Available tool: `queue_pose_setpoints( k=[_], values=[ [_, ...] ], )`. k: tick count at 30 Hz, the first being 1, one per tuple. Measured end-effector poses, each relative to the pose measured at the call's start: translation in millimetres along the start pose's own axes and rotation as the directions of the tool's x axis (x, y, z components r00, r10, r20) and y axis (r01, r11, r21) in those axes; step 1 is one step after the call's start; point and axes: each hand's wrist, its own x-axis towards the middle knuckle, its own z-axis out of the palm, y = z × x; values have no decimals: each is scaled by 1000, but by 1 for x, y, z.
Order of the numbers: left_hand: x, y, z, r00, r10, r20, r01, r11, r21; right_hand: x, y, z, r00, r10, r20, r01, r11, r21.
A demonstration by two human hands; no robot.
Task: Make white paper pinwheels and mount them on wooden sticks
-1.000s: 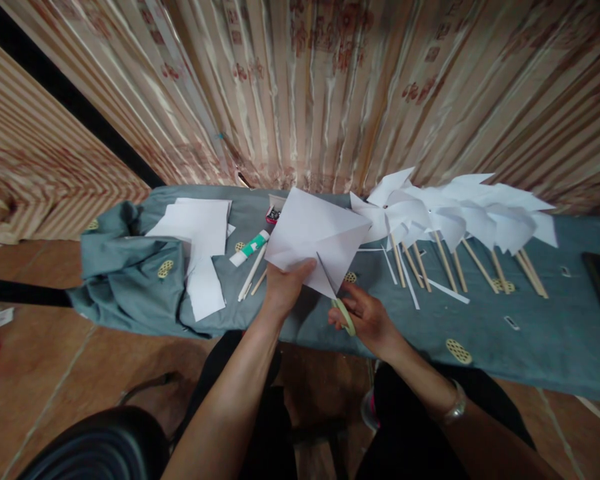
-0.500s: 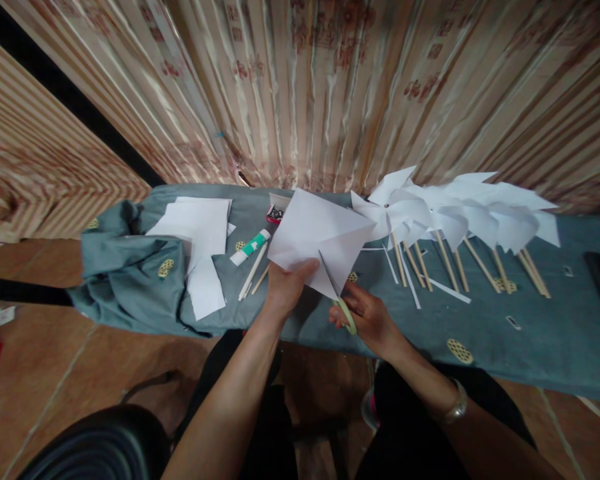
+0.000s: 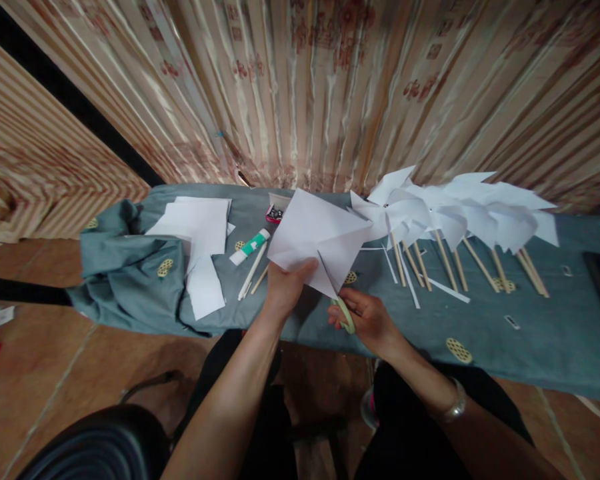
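Right hand (image 3: 373,321) grips scissors (image 3: 347,315), one blade hidden behind paper (image 3: 313,233).

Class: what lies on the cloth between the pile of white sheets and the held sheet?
A green-and-white glue stick and two wooden sticks, seen in the head view.

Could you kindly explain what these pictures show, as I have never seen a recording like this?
There is no machine here: a person wears a camera on the head, so every picture looks forward and down at their own hands. The left hand holds a white paper sheet by its lower edge. The right hand holds scissors with pale green handles, their blade at the sheet. The table's grey-green cloth carries a stack of white paper, a glue stick, loose wooden sticks and, to the right, a row of paper pinwheels on sticks.
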Motion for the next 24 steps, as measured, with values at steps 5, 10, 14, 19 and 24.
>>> queue_pose_setpoints(
  k=[5,10,14,19,24],
  values=[
    [0,0,-1,1000,12,1,-12,1000,1,0,0,0,1000,2,1,-2,1000,20],
    [-1,4,-2,1000,18,-4,-18,1000,3,-6,7,-5,998,9,64,-6,999,-32],
    [3,6,-8,998,23,-51,-25,998,-50,-17,7,-18,991,17,135,-4,995,-98],
    [6,10,-20,994,47,-94,-50,998,-33,-34,-12,-59,956,105,275,-87,993,-79],
    [1,12,-23,1000,6,-28,-4,998,68,-37,-21,-94,994,-102,25,102,995,12]
  ],
)
